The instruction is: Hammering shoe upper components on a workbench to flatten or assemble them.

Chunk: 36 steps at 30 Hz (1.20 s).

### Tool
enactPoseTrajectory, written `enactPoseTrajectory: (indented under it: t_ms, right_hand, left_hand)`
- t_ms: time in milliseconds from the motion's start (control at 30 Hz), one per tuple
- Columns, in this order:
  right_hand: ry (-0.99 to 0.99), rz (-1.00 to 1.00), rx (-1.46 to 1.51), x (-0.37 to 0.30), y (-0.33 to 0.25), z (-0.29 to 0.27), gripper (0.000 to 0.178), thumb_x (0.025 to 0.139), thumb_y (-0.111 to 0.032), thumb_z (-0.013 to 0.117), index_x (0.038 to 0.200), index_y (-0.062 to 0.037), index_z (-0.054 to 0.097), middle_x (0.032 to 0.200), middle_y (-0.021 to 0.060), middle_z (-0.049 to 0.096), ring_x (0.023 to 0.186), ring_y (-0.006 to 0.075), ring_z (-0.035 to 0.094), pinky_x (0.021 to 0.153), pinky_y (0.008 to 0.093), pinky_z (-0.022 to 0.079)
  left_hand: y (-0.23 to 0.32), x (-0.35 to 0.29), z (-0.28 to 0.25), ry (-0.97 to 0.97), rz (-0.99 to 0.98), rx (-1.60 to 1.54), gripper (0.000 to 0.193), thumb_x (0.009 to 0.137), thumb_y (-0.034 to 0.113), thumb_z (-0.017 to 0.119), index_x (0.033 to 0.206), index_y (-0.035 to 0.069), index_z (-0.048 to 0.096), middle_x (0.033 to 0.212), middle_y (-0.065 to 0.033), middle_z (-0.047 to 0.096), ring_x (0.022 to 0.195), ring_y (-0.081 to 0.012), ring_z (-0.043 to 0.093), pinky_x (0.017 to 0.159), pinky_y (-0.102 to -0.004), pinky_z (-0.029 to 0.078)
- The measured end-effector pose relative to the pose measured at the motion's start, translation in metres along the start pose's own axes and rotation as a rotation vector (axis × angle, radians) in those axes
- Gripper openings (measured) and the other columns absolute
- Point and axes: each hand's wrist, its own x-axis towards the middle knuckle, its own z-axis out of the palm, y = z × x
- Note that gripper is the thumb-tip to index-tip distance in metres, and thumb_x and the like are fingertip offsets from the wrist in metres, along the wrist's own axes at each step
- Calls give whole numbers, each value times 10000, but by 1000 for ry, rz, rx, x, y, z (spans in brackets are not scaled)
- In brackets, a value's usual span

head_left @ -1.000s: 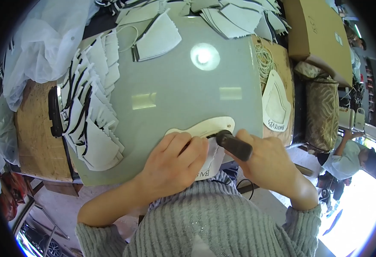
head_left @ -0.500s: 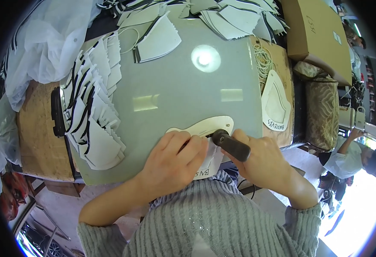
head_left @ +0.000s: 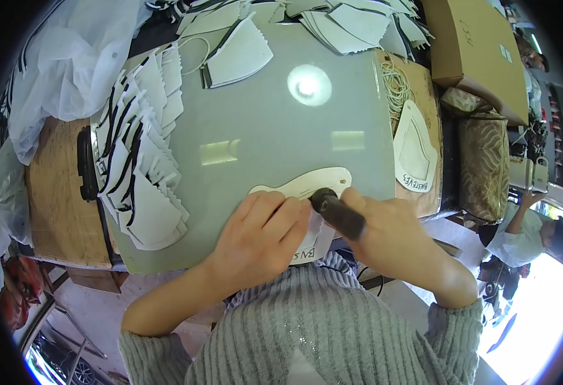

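At the table's near edge lies a cream curved template (head_left: 320,181) with a small hole at its right end and a slot along its middle. My left hand (head_left: 262,232) holds it down with bent fingers over its lower edge; the thumb is hidden. In my right hand (head_left: 384,224) is a dark cylindrical tool (head_left: 342,216), its far end over the template's lower edge. The working tip is hidden, and I cannot make out the tool's exact kind. Between my hands, a white panel with dark lettering (head_left: 310,247) reaches toward my body.
Overlapping white pieces with black edging (head_left: 143,160) line the left side. More white pieces (head_left: 346,25) lie along the far edge. At right are another lettered template (head_left: 414,154), a coil of cord (head_left: 394,86), a cardboard box (head_left: 477,51) and a patterned bag (head_left: 485,163).
The tool has shifted slightly left along the template with my right hand. My left hand keeps its place on the template. The whole view has moved a little.
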Motion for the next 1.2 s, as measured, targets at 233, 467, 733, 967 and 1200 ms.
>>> enactPoseTrajectory:
  t_ms: [233, 467, 733, 967, 1200]
  right_hand:
    - [-33, -12, -76, -1, 7, 6, 150, 926, -192, 673, 1024, -82, 644, 791, 96, 558, 562, 314, 602, 495, 413, 455]
    - [126, 77, 214, 0, -13, -8, 170, 922, -196, 673, 1046, -86, 637, 851, 102, 563, 609, 320, 615, 521, 418, 468]
    - [-52, -37, -127, -1, -4, 4, 243, 922, -190, 665, 1154, -120, 659, 833, 95, 551, 582, 283, 614, 496, 411, 468]
    - [-91, 24, -180, 2, 1, 6, 182, 930, -195, 662, 1094, -115, 666, 831, 98, 547, 565, 291, 607, 501, 409, 470]
    - [-89, -124, -141, 6, -12, 5, 165, 914, -178, 671, 1055, -93, 663, 829, 94, 538, 560, 301, 595, 514, 403, 484]
  left_hand:
    - [2, -11, 2, 83, -86, 38, 346, 724, 56, 677, 1060, -23, 693, 1013, -80, 616, 870, -253, 583, 750, -381, 475]
    - [9, -8, -2, -2, 24, 224, 373, 705, 88, 658, 1051, -49, 684, 1000, -101, 611, 876, -257, 577, 752, -398, 482]
    - [10, -8, -3, -41, -1, 178, 368, 718, 82, 655, 1061, -48, 679, 1017, -106, 612, 893, -269, 576, 765, -409, 487]
    - [10, -19, 0, 72, -110, 114, 326, 715, 100, 660, 1016, -20, 699, 1015, -94, 625, 914, -263, 591, 801, -427, 474]
    - [11, -15, -7, 24, -18, 189, 333, 730, 104, 664, 1023, -52, 691, 996, -103, 630, 917, -263, 602, 824, -419, 482]
